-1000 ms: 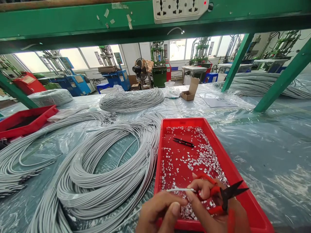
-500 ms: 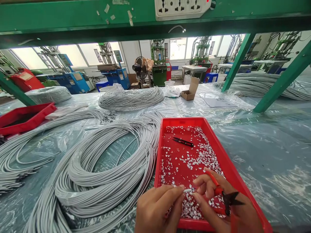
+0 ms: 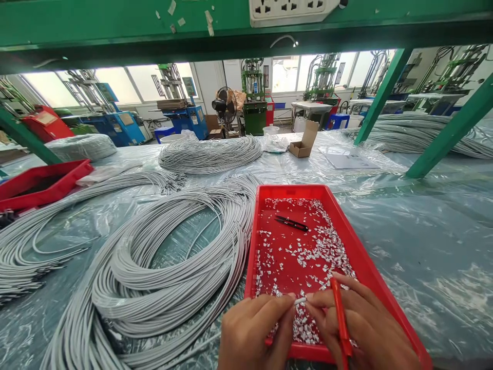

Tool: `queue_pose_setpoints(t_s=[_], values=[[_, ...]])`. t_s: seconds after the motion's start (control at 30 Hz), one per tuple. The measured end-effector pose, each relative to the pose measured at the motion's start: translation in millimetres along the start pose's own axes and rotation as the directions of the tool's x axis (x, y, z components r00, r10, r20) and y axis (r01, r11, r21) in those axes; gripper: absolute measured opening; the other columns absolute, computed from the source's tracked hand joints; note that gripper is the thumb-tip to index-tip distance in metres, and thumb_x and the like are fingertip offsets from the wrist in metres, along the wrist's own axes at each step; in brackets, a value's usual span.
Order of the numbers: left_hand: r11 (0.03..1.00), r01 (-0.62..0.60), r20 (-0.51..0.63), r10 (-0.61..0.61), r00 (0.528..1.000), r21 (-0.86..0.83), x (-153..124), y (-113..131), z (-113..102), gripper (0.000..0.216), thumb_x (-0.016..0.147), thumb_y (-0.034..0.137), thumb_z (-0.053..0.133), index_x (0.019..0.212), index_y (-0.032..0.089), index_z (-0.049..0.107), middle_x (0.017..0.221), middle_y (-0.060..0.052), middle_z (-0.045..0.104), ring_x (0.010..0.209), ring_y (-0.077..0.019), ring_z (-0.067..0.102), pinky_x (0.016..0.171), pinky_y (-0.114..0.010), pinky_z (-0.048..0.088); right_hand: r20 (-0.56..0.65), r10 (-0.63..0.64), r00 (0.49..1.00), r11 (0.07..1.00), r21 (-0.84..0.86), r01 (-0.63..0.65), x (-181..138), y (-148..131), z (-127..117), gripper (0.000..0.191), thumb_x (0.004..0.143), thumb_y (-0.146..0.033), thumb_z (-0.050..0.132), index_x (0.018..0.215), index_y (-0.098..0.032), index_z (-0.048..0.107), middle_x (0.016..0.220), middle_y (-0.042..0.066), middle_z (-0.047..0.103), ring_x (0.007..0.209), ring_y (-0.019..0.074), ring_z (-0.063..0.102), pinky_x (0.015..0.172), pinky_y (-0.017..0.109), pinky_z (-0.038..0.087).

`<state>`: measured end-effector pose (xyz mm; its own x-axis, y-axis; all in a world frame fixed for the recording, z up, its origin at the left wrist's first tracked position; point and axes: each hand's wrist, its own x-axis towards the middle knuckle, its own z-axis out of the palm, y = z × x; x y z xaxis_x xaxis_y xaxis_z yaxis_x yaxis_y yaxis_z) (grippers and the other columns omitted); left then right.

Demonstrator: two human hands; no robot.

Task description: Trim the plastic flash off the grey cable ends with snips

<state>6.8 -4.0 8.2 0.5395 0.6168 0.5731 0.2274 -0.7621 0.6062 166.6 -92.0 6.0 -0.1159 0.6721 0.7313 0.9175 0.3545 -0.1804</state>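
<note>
Pinching the grey wire end (image 3: 300,300) between left hand (image 3: 256,329) and right hand (image 3: 362,329), red scissors (image 3: 341,324) tucked in my right palm, above the tray's (image 3: 379,298) six-o'clock rim, so trimmings drop inside.

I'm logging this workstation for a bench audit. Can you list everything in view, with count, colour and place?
cable end: one, white, pinched between both hands
scissors: one, red handles, in right hand
red tray: one, in front, strewn with pale snippets
black snips: one, lying in tray
cable coils: several, grey, left on table
second tray: one, red, far left
cardboard box: one, brown, far side
left hand: bottom centre
right hand: bottom right
</note>
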Motion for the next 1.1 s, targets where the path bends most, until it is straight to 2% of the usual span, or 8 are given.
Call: queue_pose_setpoints(t_s=[0.13,0.37,0.5,0.6,0.8,0.93,1.0,1.1], values=[[0.998,0.043,-0.012,-0.044,0.999,-0.043,-1,2,2,0.012,0.079,0.011,0.068,0.085,0.020,0.072,0.068,0.000,0.077,0.056,-0.0140,0.069,0.056,-0.022,0.047,-0.074,-0.052,0.996,0.991,-0.127,0.042,-8,-5,2,0.006,0.089,-0.013,0.049,0.090,-0.019,0.051,0.075,0.006,0.076,0.079,0.0132,0.071,0.100,0.035,0.040],[0.989,0.125,0.005,-0.125,0.992,-0.076,1,7,3,0.005,0.079,0.018,0.069,0.080,0.020,0.074,0.065,-0.002,0.077,0.053,-0.0156,0.069,0.054,-0.023,0.047,-0.067,-0.174,0.983,0.944,-0.296,0.147,-3,-7,2,0.016,0.092,-0.012,0.038,0.088,-0.020,0.051,0.073,0.004,0.077,0.070,0.0116,0.072,0.087,0.032,0.045],[0.981,0.166,0.066,-0.159,0.985,-0.100,2,11,5,0.012,0.083,0.018,0.064,0.078,0.021,0.074,0.061,-0.001,0.076,0.046,-0.0146,0.064,0.050,-0.023,0.044,-0.177,-0.071,0.982,0.951,-0.310,0.012,4,-14,7,0.028,0.100,-0.016,0.025,0.080,-0.024,0.044,0.068,-0.001,0.076,0.062,0.0092,0.071,0.078,0.031,0.044],[0.971,0.204,0.089,-0.193,0.977,-0.123,4,13,4,0.014,0.083,0.020,0.062,0.077,0.021,0.074,0.063,-0.002,0.076,0.051,-0.0159,0.066,0.054,-0.023,0.045,-0.180,-0.064,0.982,0.958,-0.287,0.010,5,-16,10,0.033,0.103,-0.019,0.021,0.077,-0.024,0.041,0.070,0.000,0.076,0.062,0.0088,0.071,0.078,0.032,0.043],[0.822,0.504,0.266,-0.439,0.858,-0.266,10,14,-5,0.028,0.087,0.036,0.054,0.074,0.017,0.068,0.051,0.001,0.056,0.045,-0.0123,0.045,0.044,-0.023,0.033,-0.078,-0.086,0.993,0.976,-0.206,0.068,-6,2,9,0.013,0.093,-0.012,0.046,0.084,-0.022,0.049,0.075,-0.002,0.076,0.064,0.0086,0.069,0.089,0.034,0.037],[0.708,0.587,0.367,-0.464,0.806,-0.393,13,12,-8,0.035,0.088,0.040,0.053,0.067,0.017,0.066,0.049,0.002,0.053,0.048,-0.0128,0.045,0.050,-0.023,0.034,-0.068,0.046,0.997,0.994,-0.096,-0.053,-2,15,7,0.016,0.082,-0.006,0.052,0.085,-0.022,0.050,0.082,-0.001,0.073,0.072,0.0114,0.068,0.098,0.034,0.033],[0.653,0.609,0.384,-0.474,0.792,-0.450,13,11,-7,0.035,0.087,0.041,0.054,0.065,0.017,0.066,0.047,0.002,0.053,0.048,-0.0130,0.044,0.051,-0.024,0.034,-0.086,0.149,0.985,0.981,-0.110,-0.158,3,17,6,0.015,0.081,-0.008,0.048,0.083,-0.022,0.049,0.079,0.000,0.070,0.076,0.0137,0.067,0.092,0.032,0.039],[0.592,0.643,0.407,-0.497,0.766,-0.487,14,10,-7,0.034,0.086,0.043,0.057,0.069,0.016,0.068,0.046,0.003,0.051,0.047,-0.0121,0.042,0.051,-0.024,0.032,-0.113,0.270,0.956,0.944,-0.165,-0.286,6,19,8,0.012,0.083,-0.017,0.050,0.074,-0.023,0.046,0.064,-0.002,0.060,0.062,0.0167,0.060,0.064,0.031,0.047]])
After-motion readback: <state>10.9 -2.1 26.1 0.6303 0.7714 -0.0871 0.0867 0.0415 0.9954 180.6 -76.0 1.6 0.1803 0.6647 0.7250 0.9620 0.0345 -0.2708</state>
